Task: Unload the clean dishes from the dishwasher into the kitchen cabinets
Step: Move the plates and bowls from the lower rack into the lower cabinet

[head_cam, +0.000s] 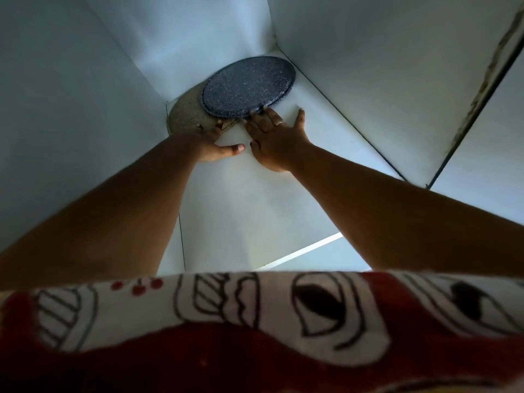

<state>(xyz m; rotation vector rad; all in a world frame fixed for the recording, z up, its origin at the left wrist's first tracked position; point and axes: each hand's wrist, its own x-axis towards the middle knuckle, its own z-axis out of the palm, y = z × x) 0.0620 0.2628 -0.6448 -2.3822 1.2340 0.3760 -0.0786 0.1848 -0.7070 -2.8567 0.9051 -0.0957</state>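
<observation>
A dark blue speckled round plate (248, 87) lies deep inside a white cabinet, partly on top of a beige speckled round plate (185, 114) to its left. My right hand (276, 139) is spread flat on the cabinet shelf (246, 199), fingertips touching the blue plate's near rim. My left hand (214, 146) reaches to the beige plate's near edge; its fingers are hidden against that plate and its thumb points right along the shelf.
White cabinet walls close in on the left (71, 95), at the back (198, 32) and on the right (382, 66). A dark gap (476, 109) runs along the right panel. Red and white patterned clothing (255, 336) fills the bottom of the view.
</observation>
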